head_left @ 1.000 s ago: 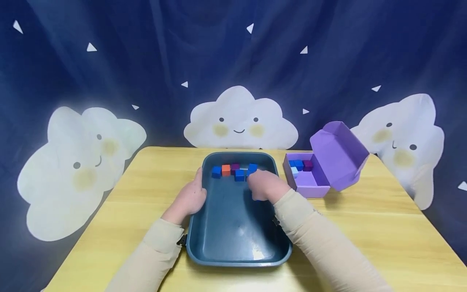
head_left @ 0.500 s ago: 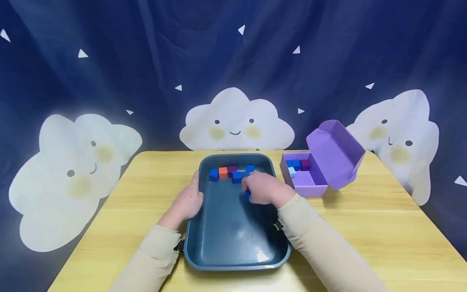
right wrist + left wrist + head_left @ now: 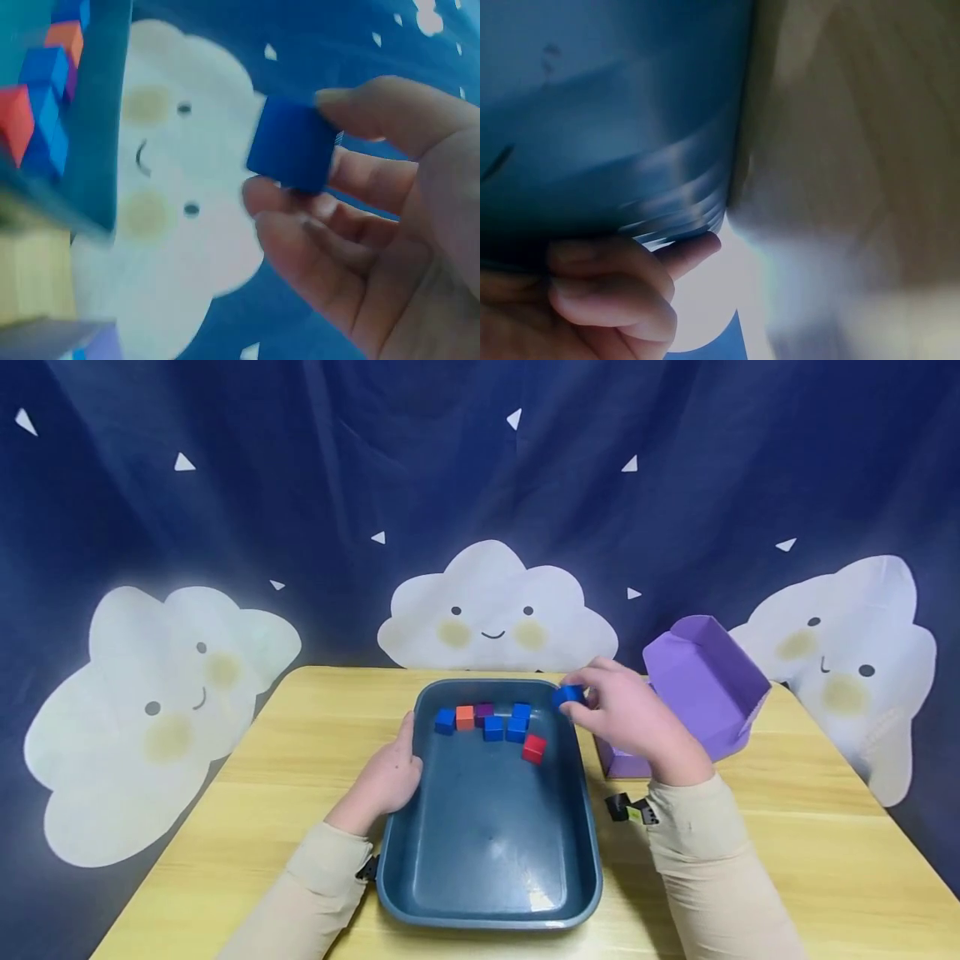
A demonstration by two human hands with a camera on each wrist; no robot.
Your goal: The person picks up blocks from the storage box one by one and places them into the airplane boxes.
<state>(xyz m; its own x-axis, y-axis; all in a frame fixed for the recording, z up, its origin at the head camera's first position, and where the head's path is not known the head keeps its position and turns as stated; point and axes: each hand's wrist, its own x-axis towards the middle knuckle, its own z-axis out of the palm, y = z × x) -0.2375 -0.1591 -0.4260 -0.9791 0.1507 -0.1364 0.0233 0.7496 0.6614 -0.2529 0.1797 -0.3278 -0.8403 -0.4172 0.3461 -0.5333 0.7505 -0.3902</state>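
Between the thumb and fingertips of my right hand [image 3: 626,710] is a blue cube [image 3: 292,142], held up above the tray's far right corner. The purple box [image 3: 628,767] stands partly hidden behind that hand, its lid open. My left hand [image 3: 382,781] grips the left rim of the dark blue-green tray [image 3: 487,920]; in the left wrist view its curled fingers [image 3: 615,304] lie against the tray's wall. Inside the tray, at the far end, sit several blue cubes [image 3: 492,728], an orange cube [image 3: 465,718] and a dark purple cube [image 3: 484,713]. A red cube [image 3: 534,749] lies nearer.
A light wooden table [image 3: 810,860] bears the tray and the box. Behind it hangs a dark blue curtain [image 3: 450,460] with white clouds and triangles. The box's raised lid [image 3: 701,685] leans out to the right.
My right hand has lifted a blue cube out of the tray and carried it up and right toward the box. The red cube is now in view. The left hand stays on the rim.
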